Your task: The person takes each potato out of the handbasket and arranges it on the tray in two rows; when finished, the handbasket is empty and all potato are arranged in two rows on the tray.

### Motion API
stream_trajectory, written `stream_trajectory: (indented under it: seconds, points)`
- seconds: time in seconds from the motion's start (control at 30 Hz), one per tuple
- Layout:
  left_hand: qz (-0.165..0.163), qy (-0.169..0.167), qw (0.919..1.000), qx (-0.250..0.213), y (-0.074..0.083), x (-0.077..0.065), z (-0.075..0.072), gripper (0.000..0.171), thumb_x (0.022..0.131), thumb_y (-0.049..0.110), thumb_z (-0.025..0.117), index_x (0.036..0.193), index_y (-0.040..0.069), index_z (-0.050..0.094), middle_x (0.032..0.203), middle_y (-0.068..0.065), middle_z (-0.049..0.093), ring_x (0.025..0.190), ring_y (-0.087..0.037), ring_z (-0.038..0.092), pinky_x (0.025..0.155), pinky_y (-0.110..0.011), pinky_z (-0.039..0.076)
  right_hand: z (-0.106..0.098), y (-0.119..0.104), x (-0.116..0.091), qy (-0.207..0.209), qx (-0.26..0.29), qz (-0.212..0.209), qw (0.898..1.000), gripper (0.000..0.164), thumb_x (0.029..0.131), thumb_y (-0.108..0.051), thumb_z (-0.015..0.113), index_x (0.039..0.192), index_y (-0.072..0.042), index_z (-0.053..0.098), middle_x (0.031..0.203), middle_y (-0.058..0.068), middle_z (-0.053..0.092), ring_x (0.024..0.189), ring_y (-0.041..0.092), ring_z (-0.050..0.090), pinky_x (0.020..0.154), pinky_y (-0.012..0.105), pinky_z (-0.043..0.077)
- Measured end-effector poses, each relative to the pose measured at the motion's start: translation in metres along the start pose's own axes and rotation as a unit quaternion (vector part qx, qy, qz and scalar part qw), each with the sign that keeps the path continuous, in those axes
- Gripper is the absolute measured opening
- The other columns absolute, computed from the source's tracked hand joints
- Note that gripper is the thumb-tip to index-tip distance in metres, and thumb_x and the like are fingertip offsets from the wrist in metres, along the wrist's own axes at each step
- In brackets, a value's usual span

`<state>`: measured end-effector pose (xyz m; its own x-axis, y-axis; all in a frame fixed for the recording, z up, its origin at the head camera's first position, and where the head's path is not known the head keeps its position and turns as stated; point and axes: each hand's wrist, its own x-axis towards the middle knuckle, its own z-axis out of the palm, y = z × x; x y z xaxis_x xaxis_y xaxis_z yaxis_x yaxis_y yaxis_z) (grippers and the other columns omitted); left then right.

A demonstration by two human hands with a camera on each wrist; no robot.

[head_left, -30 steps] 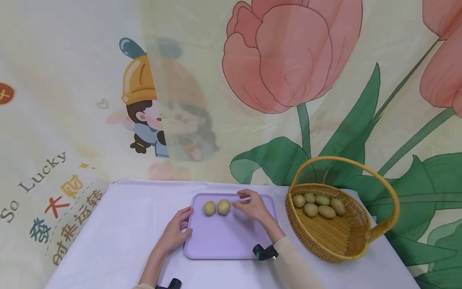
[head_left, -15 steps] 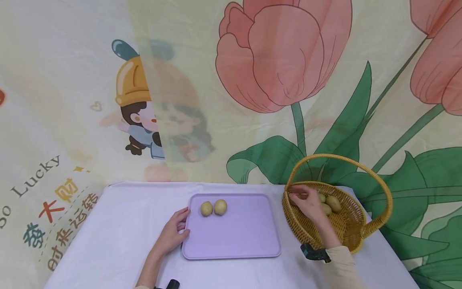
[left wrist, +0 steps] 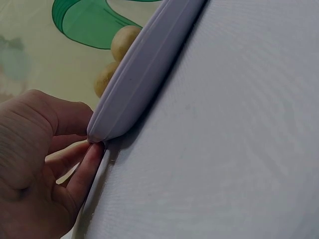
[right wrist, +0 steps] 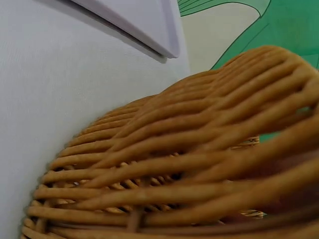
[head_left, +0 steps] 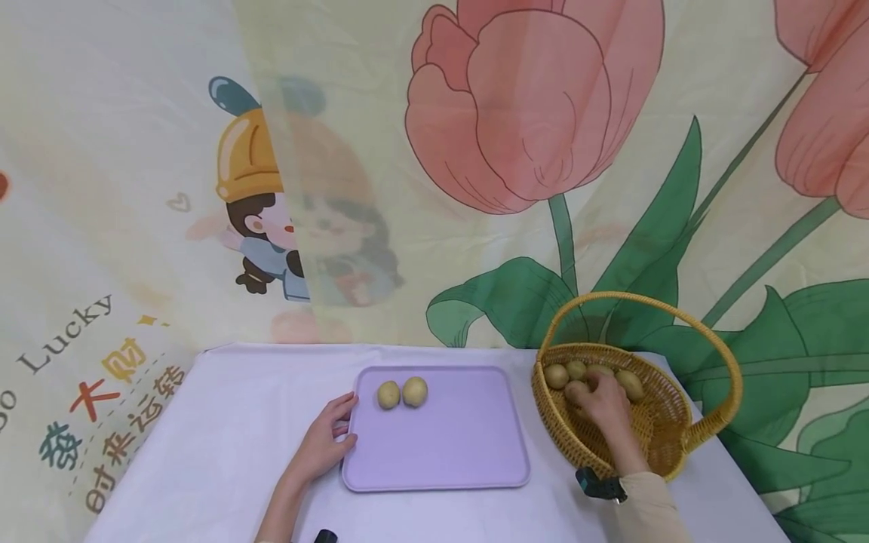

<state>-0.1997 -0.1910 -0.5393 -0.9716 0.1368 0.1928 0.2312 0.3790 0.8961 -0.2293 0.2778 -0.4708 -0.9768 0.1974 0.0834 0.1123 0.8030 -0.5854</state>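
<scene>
My left hand [head_left: 327, 437] holds the left edge of a lilac tray [head_left: 468, 437]. In the left wrist view its digits meet the tray's rim [left wrist: 134, 84] from above and below. Two round potatoes [head_left: 415, 391] sit side by side near the tray's far left corner. Inside a wicker basket [head_left: 566, 445] at the right, my right hand [head_left: 604, 403] has its fingertips down among several potatoes [head_left: 557, 375]. One potato [head_left: 576, 393] shows right at those fingertips, others are partly hidden, and I cannot tell whether the hand grips one.
The basket's tall arched handle [head_left: 732, 385] rises over its right side. Woven wall [right wrist: 164, 164] fills much of the right wrist view. A white cloth [head_left: 237, 422] covers the table, with a printed tulip backdrop [head_left: 536, 105] behind.
My right hand has moved right from the tray to the basket, first over its left end, then slightly right among the potatoes. My left hand stays at the tray edge.
</scene>
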Motion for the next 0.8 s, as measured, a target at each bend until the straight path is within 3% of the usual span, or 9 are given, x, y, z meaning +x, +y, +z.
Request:
stream_trajectory:
  seconds: [0.2,0.47,0.8]
  points:
    - [-0.003,0.002,1.0,0.006,0.0001,-0.0009,0.0,0.058,0.077,-0.015,0.068,0.133,-0.012,0.053,0.142,-0.024,0.047,0.112,-0.034,0.057,0.094,-0.04,0.056,0.0003,0.0038,-0.0011,-0.026,0.024,0.031,0.999,0.029,0.088,-0.018,0.064,0.102,0.007,0.068,0.093,0.02,0.068,0.082,0.033,0.06,0.065,0.044,0.052]
    - [-0.007,0.004,1.0,0.0,-0.0016,-0.0015,0.0019,0.058,0.077,-0.015,0.067,0.133,-0.012,0.053,0.142,-0.024,0.047,0.112,-0.035,0.056,0.094,-0.039,0.057,0.0019,0.0029,-0.0015,-0.035,0.028,0.02,0.999,0.044,0.084,-0.011,0.065,0.118,0.018,0.059,0.112,0.036,0.06,0.103,0.05,0.055,0.083,0.057,0.053]
    - [-0.009,-0.003,0.9999,0.009,-0.0003,-0.0001,0.0001,0.058,0.078,-0.014,0.067,0.134,-0.013,0.051,0.143,-0.024,0.046,0.115,-0.036,0.055,0.096,-0.039,0.056,0.0036,0.0014,0.0027,-0.026,0.011,0.013,1.0,0.046,0.08,-0.011,0.069,0.117,0.016,0.06,0.108,0.033,0.062,0.098,0.048,0.057,0.082,0.057,0.053]
